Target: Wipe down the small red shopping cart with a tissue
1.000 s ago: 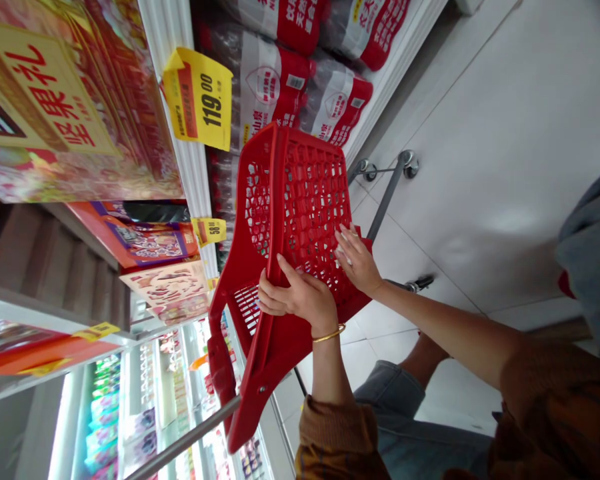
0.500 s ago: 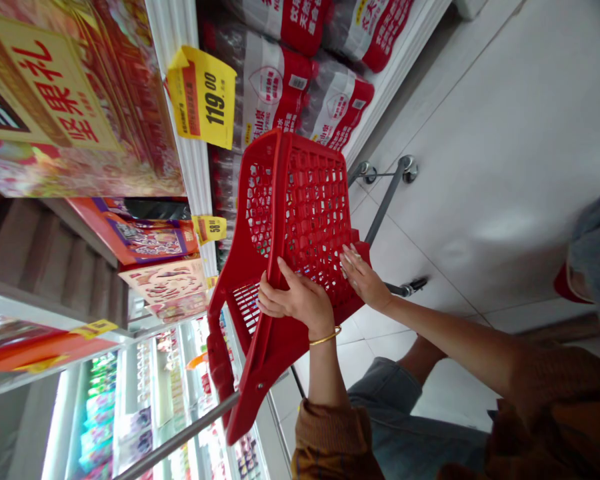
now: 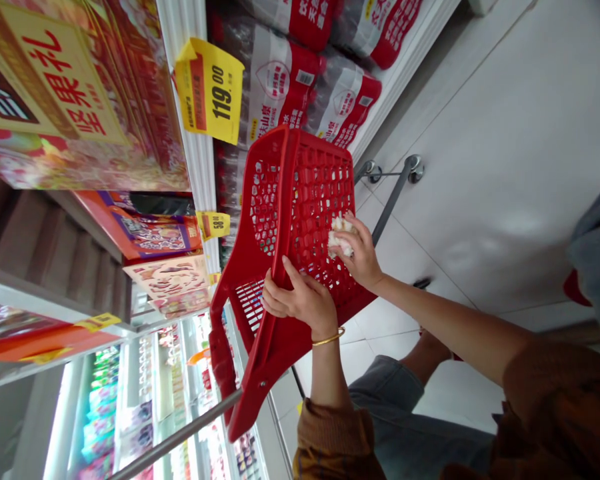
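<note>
A red plastic mesh shopping basket (image 3: pixel 320 193) is tilted in front of me, seen from the side of its open top. My left hand (image 3: pixel 297 301) grips the basket's rim, with a gold bangle (image 3: pixel 328 340) on the wrist. My right hand (image 3: pixel 361 253) presses a crumpled white tissue (image 3: pixel 341 237) against the basket's inner mesh wall. The fingers partly cover the tissue, and I cannot tell exactly what material it is.
Packs of bottled drinks in red-and-white wrap (image 3: pixel 280 73) fill a shelf behind a yellow 119.00 price tag (image 3: pixel 210 90). Red gift boxes (image 3: pixel 65 100) stand on the left, a lit chiller (image 3: pixel 135 400) is below, and white floor tiles (image 3: pixel 450 100) and a metal cart frame (image 3: pixel 393 197) lie right.
My right hand has slid along the basket wall toward the top of the picture, and more of the white tissue shows. My left hand stays on the rim.
</note>
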{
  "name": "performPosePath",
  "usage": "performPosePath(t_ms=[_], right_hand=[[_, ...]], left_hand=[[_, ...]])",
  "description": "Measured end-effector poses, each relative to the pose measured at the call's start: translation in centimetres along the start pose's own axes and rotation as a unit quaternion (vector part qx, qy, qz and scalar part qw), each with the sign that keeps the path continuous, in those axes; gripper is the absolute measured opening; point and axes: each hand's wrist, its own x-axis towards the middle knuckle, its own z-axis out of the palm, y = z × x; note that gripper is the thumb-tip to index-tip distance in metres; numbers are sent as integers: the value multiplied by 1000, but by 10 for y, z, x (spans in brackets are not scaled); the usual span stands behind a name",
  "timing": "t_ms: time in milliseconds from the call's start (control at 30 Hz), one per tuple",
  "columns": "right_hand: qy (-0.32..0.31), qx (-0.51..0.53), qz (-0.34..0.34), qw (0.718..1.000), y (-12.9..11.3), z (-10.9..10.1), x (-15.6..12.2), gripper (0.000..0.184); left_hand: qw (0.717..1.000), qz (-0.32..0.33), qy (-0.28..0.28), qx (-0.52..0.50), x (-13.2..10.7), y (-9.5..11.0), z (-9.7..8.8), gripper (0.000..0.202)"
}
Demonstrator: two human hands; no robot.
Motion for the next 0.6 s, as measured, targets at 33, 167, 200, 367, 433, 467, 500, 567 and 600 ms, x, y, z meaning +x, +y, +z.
performPosePath(t_ms=[33, 167, 200, 367, 433, 467, 500, 567, 600], right_hand=[[-10, -3, -6, 1000, 0, 3, 3, 33], [-45, -13, -30, 998, 3, 10, -2, 54], [-46, -10, -35, 998, 5, 10, -5, 56], [-41, 25, -62, 997, 8, 10, -13, 57], [-49, 27, -67, 996, 9, 8, -15, 58], [-57, 28, -72, 995, 9, 6, -16, 59], [-64, 28, -77, 995, 9, 4, -17, 60], [-77, 27, -88, 993, 9, 1, -19, 61], [-84, 26, -92, 992, 9, -1, -21, 61]], left_hand=[[1000, 0, 1, 2, 0, 1, 0, 44], [1000, 6, 8, 4, 1, 5, -1, 44], [1000, 5, 7, 2, 1, 5, -1, 44], [1000, 8, 27, -3, 1, 7, 0, 44], [999, 13, 36, 0, 1, 7, 1, 45], [999, 12, 37, 0, 1, 7, 1, 45], [999, 10, 34, 0, 1, 6, 1, 46], [1000, 2, 23, -2, 0, 6, 1, 46], [1000, 0, 21, -3, 0, 5, 1, 46]])
